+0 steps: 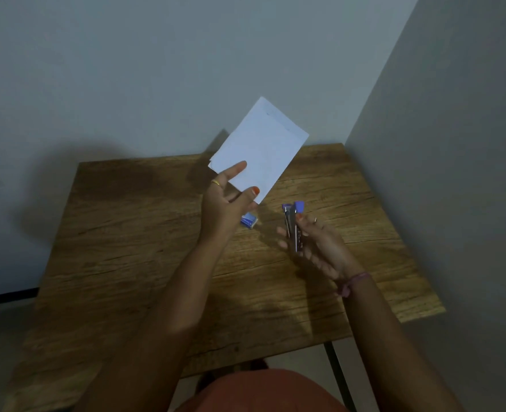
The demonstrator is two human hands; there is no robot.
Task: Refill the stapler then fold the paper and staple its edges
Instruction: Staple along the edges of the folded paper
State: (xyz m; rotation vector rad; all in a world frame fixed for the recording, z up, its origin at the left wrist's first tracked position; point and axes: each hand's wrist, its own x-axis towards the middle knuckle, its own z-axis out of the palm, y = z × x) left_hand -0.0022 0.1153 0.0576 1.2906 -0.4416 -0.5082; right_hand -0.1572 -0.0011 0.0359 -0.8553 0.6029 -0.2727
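Observation:
My left hand [231, 200] pinches the lower edge of a folded white paper [260, 147] and holds it up, tilted, above the wooden table [133, 233]. A small stapler [293, 224] of metal with purple ends stands upright in my right hand [317, 245], whose fingers curl round it, just right of the paper's lower corner. A small blue box of staples [249, 220] lies on the table below my left hand, partly hidden by it.
The table stands in a corner, with a grey wall behind it and another close on the right. Its front edge is near my lap; a dark metal leg [339, 379] shows at the lower right.

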